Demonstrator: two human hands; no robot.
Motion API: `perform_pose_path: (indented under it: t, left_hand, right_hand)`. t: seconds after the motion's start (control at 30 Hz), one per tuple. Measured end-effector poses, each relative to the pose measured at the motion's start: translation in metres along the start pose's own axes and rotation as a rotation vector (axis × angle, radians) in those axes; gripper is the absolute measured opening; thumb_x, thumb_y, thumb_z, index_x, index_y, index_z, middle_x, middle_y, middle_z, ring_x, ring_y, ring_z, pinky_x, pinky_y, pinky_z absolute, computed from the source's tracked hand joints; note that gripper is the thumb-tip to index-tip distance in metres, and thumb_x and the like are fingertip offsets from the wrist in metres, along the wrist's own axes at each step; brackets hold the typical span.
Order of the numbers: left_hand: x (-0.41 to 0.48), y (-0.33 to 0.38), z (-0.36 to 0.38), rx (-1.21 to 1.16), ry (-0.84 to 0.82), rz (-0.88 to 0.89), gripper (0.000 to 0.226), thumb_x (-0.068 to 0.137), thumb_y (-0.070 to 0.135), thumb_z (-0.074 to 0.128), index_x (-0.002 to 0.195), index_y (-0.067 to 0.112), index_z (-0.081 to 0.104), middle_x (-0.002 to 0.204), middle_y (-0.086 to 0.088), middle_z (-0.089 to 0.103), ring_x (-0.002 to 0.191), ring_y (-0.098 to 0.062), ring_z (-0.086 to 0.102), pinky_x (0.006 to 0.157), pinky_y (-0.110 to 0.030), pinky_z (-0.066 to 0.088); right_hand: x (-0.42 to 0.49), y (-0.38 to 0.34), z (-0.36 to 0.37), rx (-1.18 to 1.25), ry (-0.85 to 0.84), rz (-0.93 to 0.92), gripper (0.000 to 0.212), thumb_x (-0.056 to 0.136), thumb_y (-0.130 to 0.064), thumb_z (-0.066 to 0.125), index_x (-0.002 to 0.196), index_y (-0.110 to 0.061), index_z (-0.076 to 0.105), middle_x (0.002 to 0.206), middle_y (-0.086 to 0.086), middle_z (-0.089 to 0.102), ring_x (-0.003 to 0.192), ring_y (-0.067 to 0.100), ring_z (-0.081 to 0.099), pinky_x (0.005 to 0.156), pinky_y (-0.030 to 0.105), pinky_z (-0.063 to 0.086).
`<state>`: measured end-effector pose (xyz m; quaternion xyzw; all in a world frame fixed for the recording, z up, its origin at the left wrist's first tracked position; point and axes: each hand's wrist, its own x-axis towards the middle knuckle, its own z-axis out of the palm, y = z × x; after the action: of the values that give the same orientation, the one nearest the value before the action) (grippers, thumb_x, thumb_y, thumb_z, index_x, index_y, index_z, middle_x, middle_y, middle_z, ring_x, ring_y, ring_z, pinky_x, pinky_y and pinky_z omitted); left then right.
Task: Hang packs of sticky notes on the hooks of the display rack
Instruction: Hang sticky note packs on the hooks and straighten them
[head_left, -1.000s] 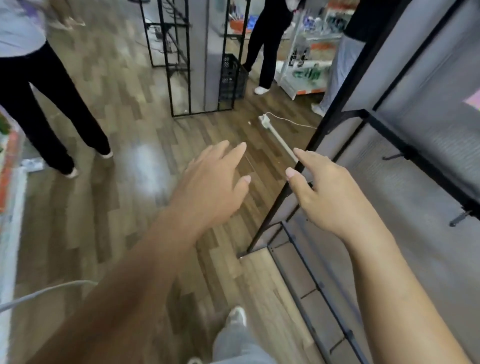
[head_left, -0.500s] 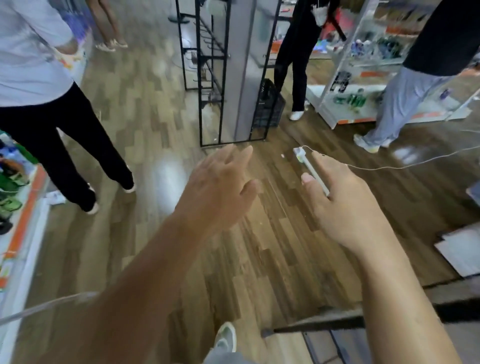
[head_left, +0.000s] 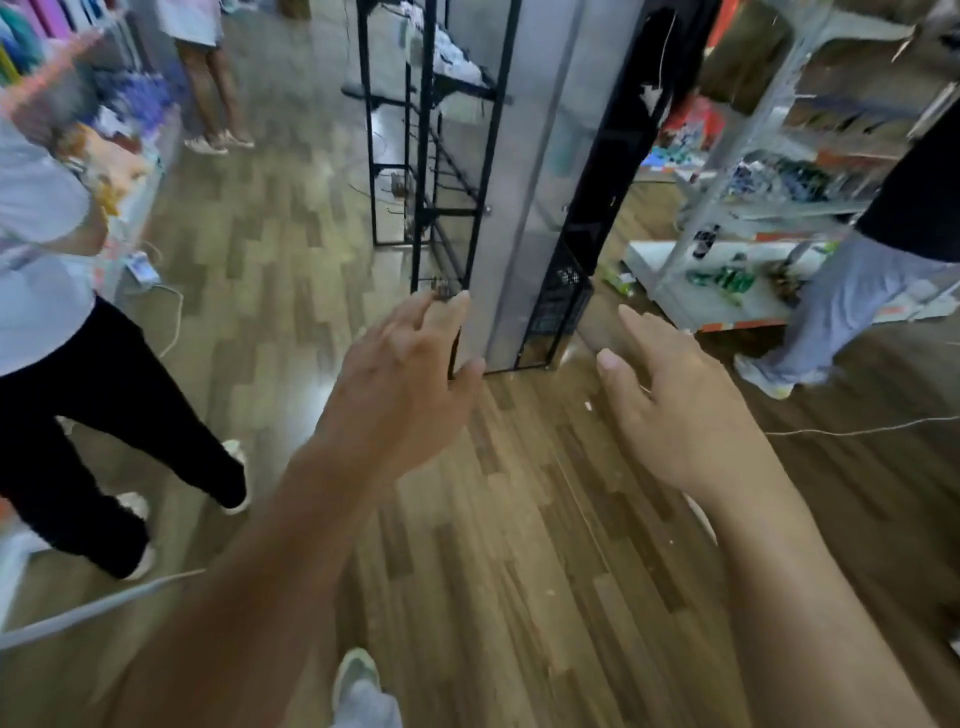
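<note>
"Where was the display rack?"

"At twelve o'clock, ahead of my hands. The display rack was black-framed with a grey panel, and it stood upright on the wooden floor. Thin black hooks ran along its inner side. I could not make out the packs of sticky notes, as that part was too blurred."

"And your hands?"

"Both held nothing. My left hand was near the centre, back up, with the fingers spread and loosely bent. Its fingertips overlapped the foot of the rack in the view. My right hand was toward three o'clock and apart from the left, with the fingers straight and the thumb out."

"What stood around?"

"A black crate sat at the rack's foot on its right side. At two o'clock stood a pale shelf unit with goods, and beside it a person in grey trousers. A person in black trousers was at nine o'clock, and another person's legs showed at eleven. A thin white cable lay on the floor at three, and my own pale shoe showed at six."
</note>
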<state>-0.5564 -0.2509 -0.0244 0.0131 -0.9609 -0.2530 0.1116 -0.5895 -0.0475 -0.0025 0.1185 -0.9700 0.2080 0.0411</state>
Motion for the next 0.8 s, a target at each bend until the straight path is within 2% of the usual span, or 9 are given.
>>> perform_pose_path:
  t: [0.13,0.3,0.43,0.57,0.63,0.7,0.8]
  left_hand:
    - [0.093,-0.053,-0.021,0.013,0.023,-0.006,0.060,0.096,0.036,0.052,0.151,0.021,0.033,0.156,-0.012,0.032,0.143,-0.028,0.030,0.115,-0.046,0.030]
    - [0.196,-0.107,-0.033,-0.011,0.022,-0.021,0.060,0.098,0.038,0.049,0.153,0.027,0.029,0.159,-0.005,0.028,0.146,-0.021,0.024,0.115,-0.040,0.025]
    - [0.285,-0.149,-0.034,-0.016,0.023,-0.040,0.061,0.098,0.040,0.048,0.153,0.029,0.026,0.160,0.000,0.024,0.146,-0.019,0.021,0.115,-0.039,0.025]
    - [0.381,-0.188,-0.026,0.012,0.049,-0.031,0.058,0.098,0.038,0.046,0.152,0.028,0.027,0.159,-0.003,0.025,0.148,-0.022,0.019,0.119,-0.042,0.023]
    - [0.429,-0.204,-0.026,0.023,0.040,-0.042,0.058,0.099,0.038,0.045,0.153,0.030,0.025,0.160,-0.002,0.023,0.148,-0.022,0.016,0.119,-0.044,0.022]
    - [0.478,-0.220,-0.030,0.015,0.036,-0.052,0.058,0.099,0.038,0.045,0.153,0.032,0.024,0.161,-0.001,0.021,0.149,-0.021,0.013,0.120,-0.045,0.020]
    - [0.541,-0.248,-0.037,-0.006,0.055,-0.086,0.059,0.099,0.037,0.047,0.153,0.032,0.024,0.161,0.000,0.020,0.149,-0.021,0.011,0.120,-0.048,0.017]
  right_hand:
    - [0.099,-0.040,0.020,0.023,0.040,-0.011,0.056,0.100,-0.039,0.040,0.152,-0.022,0.027,0.157,0.001,0.030,0.148,0.026,0.018,0.119,0.046,0.019]
    - [0.208,-0.071,0.043,0.047,0.042,-0.022,0.055,0.101,-0.034,0.041,0.152,-0.017,0.026,0.155,-0.001,0.032,0.145,0.014,0.018,0.116,0.024,0.008]
    - [0.304,-0.082,0.070,0.100,0.054,-0.016,0.058,0.100,-0.042,0.039,0.153,-0.023,0.024,0.158,-0.004,0.026,0.148,0.015,0.015,0.119,0.032,0.015]
    - [0.409,-0.088,0.096,0.102,0.111,-0.070,0.058,0.100,-0.040,0.040,0.152,-0.018,0.026,0.156,0.000,0.031,0.146,0.017,0.022,0.120,0.037,0.020]
    - [0.463,-0.094,0.102,0.115,0.121,-0.094,0.057,0.100,-0.037,0.041,0.151,-0.015,0.028,0.155,0.001,0.033,0.144,0.015,0.025,0.119,0.031,0.018]
    - [0.517,-0.108,0.106,0.144,0.125,-0.140,0.056,0.101,-0.037,0.042,0.151,-0.016,0.029,0.154,-0.001,0.035,0.142,0.010,0.027,0.114,0.019,0.016]
    - [0.587,-0.136,0.114,0.172,0.139,-0.210,0.054,0.100,-0.035,0.045,0.149,-0.017,0.033,0.152,-0.003,0.039,0.139,0.005,0.030,0.106,0.010,0.015]
